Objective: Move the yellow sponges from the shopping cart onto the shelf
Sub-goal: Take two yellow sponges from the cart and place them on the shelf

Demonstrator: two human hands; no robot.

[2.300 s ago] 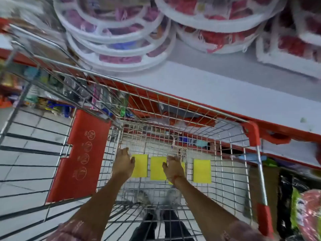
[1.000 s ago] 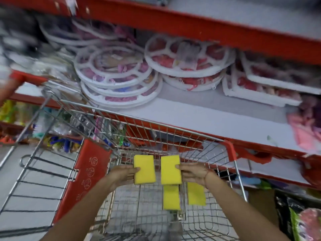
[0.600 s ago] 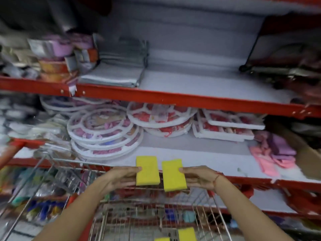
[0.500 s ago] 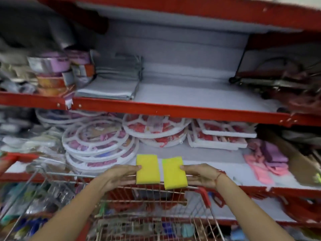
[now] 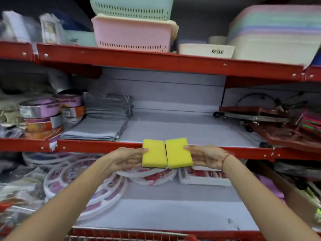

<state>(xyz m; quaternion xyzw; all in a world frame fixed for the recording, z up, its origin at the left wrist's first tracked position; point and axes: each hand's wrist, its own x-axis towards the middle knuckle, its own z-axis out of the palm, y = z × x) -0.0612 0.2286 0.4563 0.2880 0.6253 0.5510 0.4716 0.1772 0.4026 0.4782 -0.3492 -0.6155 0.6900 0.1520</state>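
Up at the red front edge of the middle shelf, both hands are raised with a yellow sponge apiece: the left hand has its fingers closed on the outer edge of the left sponge, the right hand likewise pinches the right sponge, and the two pads touch along their inner edges. Each sponge lies nearly flat, its long axis running away from the person, toward twelve o'clock, short ends facing the shelf and the body; they splay just slightly apart at the far end. They hang in the air in front of the lip, not yet over the bare grey deck, which sits open at twelve between the folded grey cloths at ten o'clock and the red trays at two. My worry is the edge-only hold: soft foam held by one side could sag or twist free, and a leading end that dips could catch the lip and tumble to the lower shelf or the shopping cart at six o'clock.
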